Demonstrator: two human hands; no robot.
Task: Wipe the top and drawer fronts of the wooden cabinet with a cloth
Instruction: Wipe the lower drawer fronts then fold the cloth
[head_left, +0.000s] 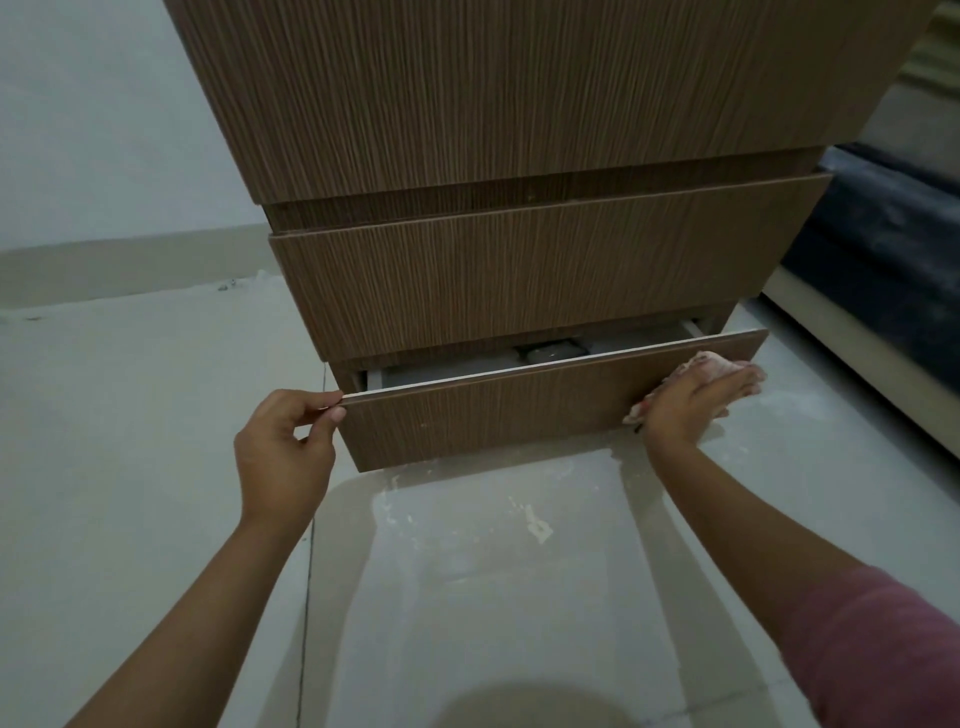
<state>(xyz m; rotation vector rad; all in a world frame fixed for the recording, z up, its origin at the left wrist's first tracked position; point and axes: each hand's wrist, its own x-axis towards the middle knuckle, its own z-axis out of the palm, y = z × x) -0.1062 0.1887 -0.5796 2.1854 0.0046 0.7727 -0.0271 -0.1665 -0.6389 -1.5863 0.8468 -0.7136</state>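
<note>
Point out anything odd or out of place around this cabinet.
The bottom drawer stands partly open while the drawer above is shut; the left hand pinches its corner. Whitish smears and flecks mark the floor in front.

matt wood-grain cabinet (519, 270), glossy tiled floor (493, 597)

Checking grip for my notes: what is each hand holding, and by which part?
The left hand pinches the bottom drawer front at its top left corner. The right hand presses the cloth flat against that front's right end.
</note>
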